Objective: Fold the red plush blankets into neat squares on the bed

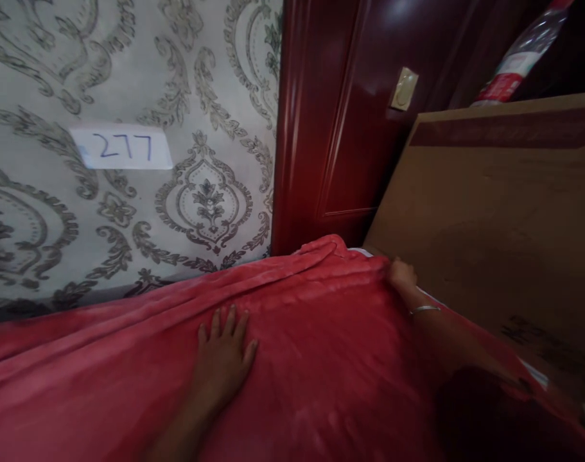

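Patterned wallpaper [128, 64] behind: my left hand [225, 353] lies spread flat on the soft, limp red blanket [321, 359], my right hand [402, 274] pinching its far edge.

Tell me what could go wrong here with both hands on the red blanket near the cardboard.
1. The right hand grips the red blanket at its far corner, right against the leaning cardboard sheet; a hard tug could shift or tip the sheet.
2. A plastic bottle shows above the cardboard's top edge; if the sheet moves, it might fall.
3. The left hand lies flat, fingers spread, not gripping, so the blanket may slide or bunch under it.
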`<state>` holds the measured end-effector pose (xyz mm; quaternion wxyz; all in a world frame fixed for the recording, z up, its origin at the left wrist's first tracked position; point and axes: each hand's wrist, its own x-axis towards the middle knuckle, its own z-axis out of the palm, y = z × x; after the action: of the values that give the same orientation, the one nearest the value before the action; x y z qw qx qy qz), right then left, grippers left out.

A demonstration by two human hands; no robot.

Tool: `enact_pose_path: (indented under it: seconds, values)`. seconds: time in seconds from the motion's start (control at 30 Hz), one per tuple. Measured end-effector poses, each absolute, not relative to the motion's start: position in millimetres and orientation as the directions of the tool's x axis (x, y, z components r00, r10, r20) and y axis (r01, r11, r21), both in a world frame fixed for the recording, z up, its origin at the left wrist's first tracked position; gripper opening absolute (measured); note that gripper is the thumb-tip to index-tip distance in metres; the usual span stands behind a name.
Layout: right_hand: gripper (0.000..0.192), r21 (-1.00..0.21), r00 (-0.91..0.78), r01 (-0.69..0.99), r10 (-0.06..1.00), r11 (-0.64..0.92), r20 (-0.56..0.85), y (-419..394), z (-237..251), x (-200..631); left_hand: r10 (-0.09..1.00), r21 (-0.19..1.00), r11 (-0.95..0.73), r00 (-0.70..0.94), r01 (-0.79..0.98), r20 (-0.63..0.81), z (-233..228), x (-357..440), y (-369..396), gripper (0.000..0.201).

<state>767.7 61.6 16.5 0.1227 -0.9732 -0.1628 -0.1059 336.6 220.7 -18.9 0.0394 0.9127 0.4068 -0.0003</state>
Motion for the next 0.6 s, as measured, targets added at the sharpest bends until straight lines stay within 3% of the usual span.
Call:
enact_pose_path:
  seconds: [0.03,0.1,0.17,0.27,0.4,0.6]
  values:
    - [0.039,-0.198,0.901,0.395,0.336,-0.897,0.274,66,17,761,0.742,0.086,-0.664,0.669,0.743,-0.042,-18,336,218,0.066]
    - [0.042,-0.190,0.763,0.619,0.526,-0.762,0.375,81,12,739,0.741,0.123,-0.662,0.670,0.739,-0.045,-18,335,213,0.066]
    - [0.044,-0.188,0.484,0.872,0.740,-0.451,0.468,101,-4,707,0.738,0.178,-0.661,0.674,0.729,-0.016,-18,333,208,0.066]
    - [0.045,-0.223,0.100,0.975,0.895,0.000,0.436,127,-42,649,0.740,0.259,-0.652,0.673,0.713,0.009,-20,329,204,0.068]
    - [0.049,-0.250,-0.039,0.955,0.900,0.162,0.435,139,-90,605,0.740,0.339,-0.636,0.672,0.693,0.016,-21,323,203,0.071]
    - [0.048,-0.237,-0.002,0.962,0.866,0.138,0.500,142,-99,615,0.731,0.419,-0.629,0.682,0.655,0.032,-26,317,196,0.075]
